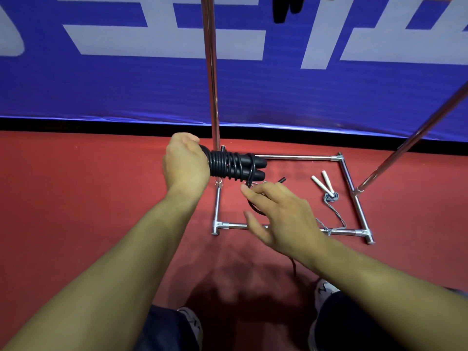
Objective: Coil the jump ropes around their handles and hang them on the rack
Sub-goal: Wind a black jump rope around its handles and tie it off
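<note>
A red floor [88,198] with a matte, slightly textured surface is seen throughout. Along its far edge a blue banner [126,92] printed with large pale characters is hung, finished below by a black strip [101,124]. Even lighting is noted, with a soft shadow [228,287] cast on the floor in the foreground.

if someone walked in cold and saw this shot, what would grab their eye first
First, mid-frame, the left hand grips a pair of black handles with black rope coiled tightly around them, while the right hand guides the loose end just below. Next, a second jump rope with white handles and a grey cord lies on the red floor inside the chrome rack base. Behind it all runs a big blue banner.
</note>
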`<state>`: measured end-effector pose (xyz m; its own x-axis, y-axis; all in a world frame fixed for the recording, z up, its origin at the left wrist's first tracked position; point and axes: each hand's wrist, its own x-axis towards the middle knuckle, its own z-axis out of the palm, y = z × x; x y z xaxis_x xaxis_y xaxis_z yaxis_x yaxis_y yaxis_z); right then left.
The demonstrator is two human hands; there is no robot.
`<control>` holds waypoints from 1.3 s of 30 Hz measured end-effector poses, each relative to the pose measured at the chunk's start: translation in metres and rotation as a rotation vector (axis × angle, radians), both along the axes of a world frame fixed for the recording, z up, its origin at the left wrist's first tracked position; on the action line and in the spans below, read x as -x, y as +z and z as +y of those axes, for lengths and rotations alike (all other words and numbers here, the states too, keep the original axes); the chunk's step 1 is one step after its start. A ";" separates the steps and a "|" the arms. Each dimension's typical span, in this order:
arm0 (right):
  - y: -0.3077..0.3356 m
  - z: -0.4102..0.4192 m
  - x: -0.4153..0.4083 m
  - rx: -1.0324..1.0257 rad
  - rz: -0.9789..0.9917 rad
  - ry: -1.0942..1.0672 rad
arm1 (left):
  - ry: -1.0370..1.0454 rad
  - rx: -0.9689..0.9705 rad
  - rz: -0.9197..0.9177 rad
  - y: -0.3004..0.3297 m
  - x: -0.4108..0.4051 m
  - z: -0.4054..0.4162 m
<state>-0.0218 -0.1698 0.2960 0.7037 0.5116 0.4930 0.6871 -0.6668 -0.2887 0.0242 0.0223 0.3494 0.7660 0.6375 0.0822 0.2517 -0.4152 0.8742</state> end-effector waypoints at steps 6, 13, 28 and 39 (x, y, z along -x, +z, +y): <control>0.009 0.024 -0.002 -0.790 1.126 -0.256 | -0.017 0.199 -0.073 0.003 0.000 -0.013; 0.014 0.022 0.003 -0.884 0.848 -0.274 | 0.099 0.193 -0.073 -0.001 -0.005 0.003; 0.020 0.014 -0.012 -0.877 1.073 -0.068 | 0.060 0.212 -0.110 0.005 -0.002 -0.008; 0.030 0.006 -0.022 -0.618 0.857 -0.213 | 0.082 0.464 -0.071 -0.008 0.001 -0.023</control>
